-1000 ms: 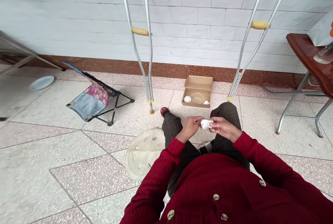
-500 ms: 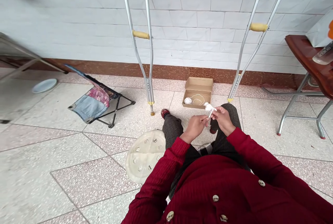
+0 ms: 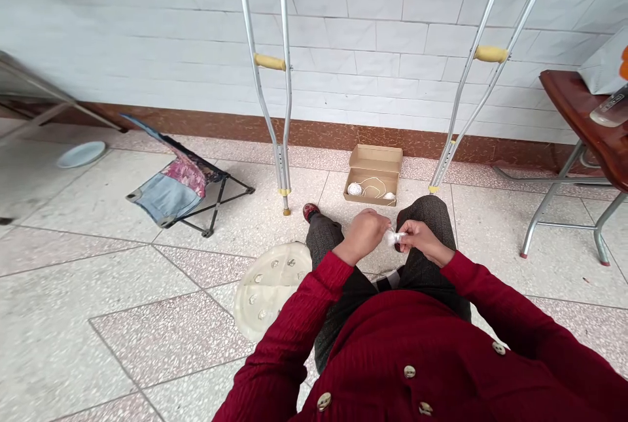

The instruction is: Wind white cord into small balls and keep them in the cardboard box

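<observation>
I sit with my knees forward, in a dark red buttoned top. My left hand [image 3: 366, 232] and my right hand [image 3: 419, 240] meet above my knees, both pinched on a small white wad [image 3: 392, 237] of thread or cloth held between them. On the floor just beyond my knees stands an open cardboard box [image 3: 373, 173] holding a white ball of string [image 3: 354, 188] with a loose loop and another small white piece.
Two aluminium crutches [image 3: 275, 82] [image 3: 471, 75] lean on the tiled wall either side of the box. A folded camp stool [image 3: 176, 183] lies left, a pale round tray [image 3: 267, 288] by my left leg, a plate [image 3: 81, 154] far left, a brown table [image 3: 583, 114] right.
My hands rose toward the box with the white piece lifted, then came back down and closer together over my knees, still pinching it.
</observation>
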{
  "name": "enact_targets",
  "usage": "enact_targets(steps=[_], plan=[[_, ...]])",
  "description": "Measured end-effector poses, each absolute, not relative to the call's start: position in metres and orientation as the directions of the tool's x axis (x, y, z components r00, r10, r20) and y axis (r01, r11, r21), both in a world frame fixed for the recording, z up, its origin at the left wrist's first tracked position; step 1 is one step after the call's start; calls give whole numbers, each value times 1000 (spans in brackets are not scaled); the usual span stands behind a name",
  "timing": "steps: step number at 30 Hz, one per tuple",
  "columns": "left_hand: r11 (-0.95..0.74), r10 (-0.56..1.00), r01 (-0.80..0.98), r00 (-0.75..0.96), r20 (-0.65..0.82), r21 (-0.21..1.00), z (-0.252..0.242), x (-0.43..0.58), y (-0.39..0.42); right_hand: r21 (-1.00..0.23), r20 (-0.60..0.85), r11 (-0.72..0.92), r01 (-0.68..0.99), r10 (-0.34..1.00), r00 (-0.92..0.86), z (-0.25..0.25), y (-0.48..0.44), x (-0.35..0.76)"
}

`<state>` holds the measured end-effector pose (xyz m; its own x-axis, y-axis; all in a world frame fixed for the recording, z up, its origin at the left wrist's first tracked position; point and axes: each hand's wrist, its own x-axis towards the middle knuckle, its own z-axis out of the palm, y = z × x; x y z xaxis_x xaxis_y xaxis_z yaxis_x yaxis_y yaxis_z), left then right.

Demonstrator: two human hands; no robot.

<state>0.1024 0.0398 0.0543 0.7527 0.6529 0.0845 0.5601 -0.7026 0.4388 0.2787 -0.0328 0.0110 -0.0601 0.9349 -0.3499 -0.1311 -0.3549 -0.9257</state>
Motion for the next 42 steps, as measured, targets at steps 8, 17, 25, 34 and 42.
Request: enact_targets(steps=[8,17,25,34,42], plan=[[-400,796,532,606,-5,747,40,106,16,-877,-244,-118,-465,945,220,37,-9,261],[-587,702,483,703,112,649,47,82,42,-885,-379,-433,-167,882,-281,32,-44,269],[-507,756,543,653,42,670,46,103,15,-961,-168,-85,-263,935,313,16,-4,261],[-566,720,502,687,96,654,38,82,34,-880,-270,-328,-344,941,-206,60,-39,271],[-747,605,494,782,148,446,66,86,49,-933,-345,-359,-40,919,-190,21,-32,269]])
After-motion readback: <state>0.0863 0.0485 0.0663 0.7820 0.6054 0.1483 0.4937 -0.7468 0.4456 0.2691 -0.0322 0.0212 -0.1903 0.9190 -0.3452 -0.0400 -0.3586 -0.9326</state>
